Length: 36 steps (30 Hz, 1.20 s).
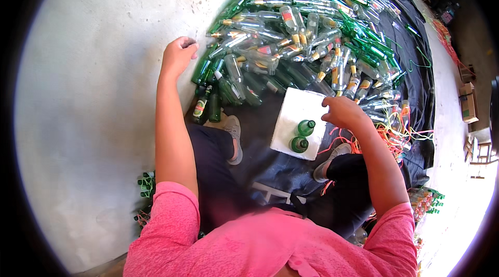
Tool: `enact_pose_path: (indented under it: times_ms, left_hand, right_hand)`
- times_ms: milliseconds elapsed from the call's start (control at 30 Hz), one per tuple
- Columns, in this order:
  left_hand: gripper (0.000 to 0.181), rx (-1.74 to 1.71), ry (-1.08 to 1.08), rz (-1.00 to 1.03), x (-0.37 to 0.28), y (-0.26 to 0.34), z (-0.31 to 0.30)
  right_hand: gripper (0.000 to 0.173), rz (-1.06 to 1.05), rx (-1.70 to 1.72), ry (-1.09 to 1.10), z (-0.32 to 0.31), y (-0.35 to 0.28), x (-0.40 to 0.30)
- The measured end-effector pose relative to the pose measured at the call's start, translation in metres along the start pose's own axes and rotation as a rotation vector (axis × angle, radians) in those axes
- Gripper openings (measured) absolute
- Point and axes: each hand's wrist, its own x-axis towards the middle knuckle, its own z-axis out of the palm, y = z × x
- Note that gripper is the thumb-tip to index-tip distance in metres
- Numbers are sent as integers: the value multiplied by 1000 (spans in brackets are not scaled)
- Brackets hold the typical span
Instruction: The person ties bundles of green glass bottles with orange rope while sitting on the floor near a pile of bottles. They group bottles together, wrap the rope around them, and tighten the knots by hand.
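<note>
My left hand [180, 56] is raised beside the wall at the left edge of a bottle heap, its fingers loosely curled with nothing visible between them. Over the right edge of a white block or board [290, 117] hovers my right hand [345, 112], apparently empty, thumb and forefinger apart. Whether it touches the board I cannot tell. On the board stand two green glass bottles, one [305, 128] just behind the other [299, 144], seen from above with their necks up. Clear and green glass bottles [265, 37], many with labels, lie piled beyond the board.
A plain wall [89, 82] rises on the left. Tangled coloured plastic strips [390, 136] lie right of my right foot. Black sheeting [417, 93] spreads under the heap. Bundled bottles stand behind me at left [147, 184] and right [427, 201]. A cardboard box [468, 103] sits far right.
</note>
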Motion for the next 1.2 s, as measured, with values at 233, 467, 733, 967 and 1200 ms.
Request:
enact_pose_path:
  times_ms: [233, 467, 733, 967, 1200]
  left_hand:
    - [35, 41, -48, -109, 8, -29, -31]
    - [24, 60, -295, -252, 16, -236, -15]
    - [37, 586, -382, -589, -57, -413, 60]
    - [42, 617, -152, -449, -33, -416, 102]
    - [57, 723, -161, -592, -17, -456, 113]
  right_hand:
    - [43, 0, 10, 15, -6, 0, -1]
    - [40, -15, 31, 12, -15, -7, -2]
    - [34, 92, 80, -33, -31, -22, -9]
    - [41, 210, 85, -66, -36, -20, 1]
    - [40, 240, 127, -93, -31, -24, 27]
